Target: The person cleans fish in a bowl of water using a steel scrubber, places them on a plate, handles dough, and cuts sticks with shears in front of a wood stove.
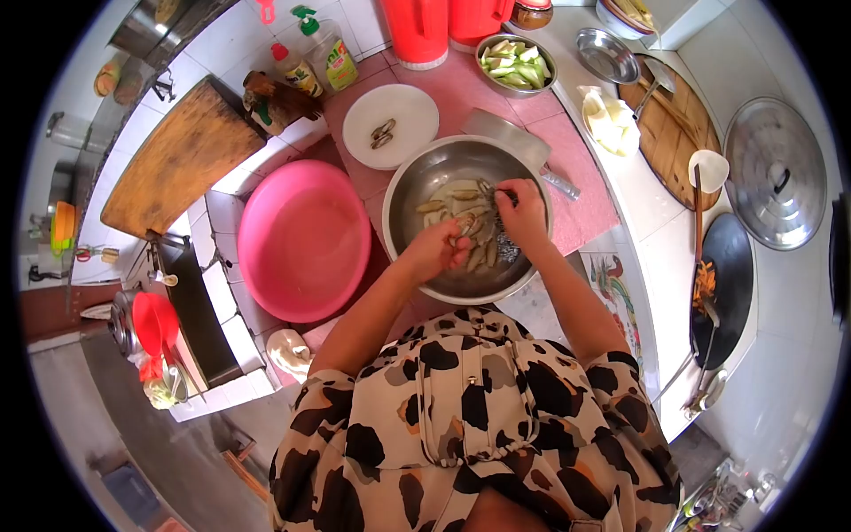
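Note:
A large steel bowl (399, 191) sits in front of me with several raw, greyish shrimp (461, 191) in a little liquid. Over it, my left hand (436, 251) is closed, with a shrimp (464, 226) pinched between thumb and fingers. My right hand (523, 215) is closed in a pinch above the bowl's right side; what its fingertips grip is too small to make out. Below that hand lies a dark, speckled heap (506, 249), perhaps shrimp heads. Beyond the bowl, a white plate (412, 106) carries a few shrimp (382, 133).
Left of the bowl stands a pink basin (304, 239). A cleaver (507, 135) lies behind the bowl, partly hidden by it. Farther back are a steel bowl of cut green vegetable (514, 66) and red jugs (417, 31). A wok (727, 293) is at the right.

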`<state>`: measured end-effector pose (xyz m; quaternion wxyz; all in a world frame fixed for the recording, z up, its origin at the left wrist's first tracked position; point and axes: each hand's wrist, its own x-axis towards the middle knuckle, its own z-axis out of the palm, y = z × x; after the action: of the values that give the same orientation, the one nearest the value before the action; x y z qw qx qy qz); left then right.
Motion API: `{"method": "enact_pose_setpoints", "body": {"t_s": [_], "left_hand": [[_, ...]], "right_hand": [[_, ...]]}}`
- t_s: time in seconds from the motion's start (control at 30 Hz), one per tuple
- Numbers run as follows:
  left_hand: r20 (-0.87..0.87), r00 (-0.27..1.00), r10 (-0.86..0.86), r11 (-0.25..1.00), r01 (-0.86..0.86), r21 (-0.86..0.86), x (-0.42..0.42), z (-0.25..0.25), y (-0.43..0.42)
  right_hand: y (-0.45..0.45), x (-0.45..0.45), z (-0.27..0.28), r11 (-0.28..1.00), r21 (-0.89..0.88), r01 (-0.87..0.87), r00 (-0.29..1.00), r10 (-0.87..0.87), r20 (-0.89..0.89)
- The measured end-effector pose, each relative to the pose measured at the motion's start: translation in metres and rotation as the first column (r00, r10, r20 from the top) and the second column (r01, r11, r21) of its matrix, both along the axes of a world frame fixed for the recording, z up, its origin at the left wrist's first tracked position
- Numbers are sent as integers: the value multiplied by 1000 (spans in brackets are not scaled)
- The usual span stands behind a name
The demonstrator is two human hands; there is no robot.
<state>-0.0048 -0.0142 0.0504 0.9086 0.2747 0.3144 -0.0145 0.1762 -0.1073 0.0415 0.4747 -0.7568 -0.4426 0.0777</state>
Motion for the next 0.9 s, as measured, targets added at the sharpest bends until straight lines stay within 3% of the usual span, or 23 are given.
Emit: {"method": "enact_pose_setpoints", "body": {"t_s": [0.03,0.1,0.13,0.23,0.27,0.4,0.53,0.63,0.67,0.73,0.77,0.8,0.83,0.9], "left_hand": [[27,999,46,994,-43,-98,-1,-4,1],[31,996,83,989,-78,-127,-1,-19,-2],[34,995,98,985,-92,-143,1,-24,-5],[1,985,173,984,-173,-44,8,-29,-18],[30,990,141,989,-140,-38,7,-29,-19],[69,993,93,995,-91,-30,4,-16,-20],[50,988,149,989,-148,-11,10,-31,-20],[76,988,137,988,-131,-80,6,-41,-18],[-38,996,86,981,-78,176,6,-38,-17],[-290,954,78,786,120,607,8,-14,-15],[-290,946,143,509,181,842,3,-38,-10],[-270,942,201,162,239,957,-3,-80,-2],[-232,941,248,-205,285,936,-7,-104,4],[-329,880,343,-140,394,908,3,-98,4]], "right_hand": [[-2,-2,9,997,12,-82,996,83,-20],[-12,-17,25,971,37,-234,970,236,-60],[-12,-29,30,932,112,-345,939,343,35],[-9,-34,7,939,60,-340,940,341,-16],[-4,-25,1,951,45,-307,950,304,70],[-3,6,3,979,-24,-202,979,202,-12],[-12,-19,26,870,87,-485,872,489,-33],[-2,-6,-6,931,3,-365,931,365,-8],[1,5,-18,946,-76,-315,947,318,36],[0,11,-20,922,-264,-285,927,335,168],[-1,11,-22,898,-357,-259,906,353,231],[0,6,-24,828,-522,-204,868,399,294],[-2,4,-29,798,-549,-248,833,464,299],[-6,1,-41,729,-603,-325,752,586,303]]}}
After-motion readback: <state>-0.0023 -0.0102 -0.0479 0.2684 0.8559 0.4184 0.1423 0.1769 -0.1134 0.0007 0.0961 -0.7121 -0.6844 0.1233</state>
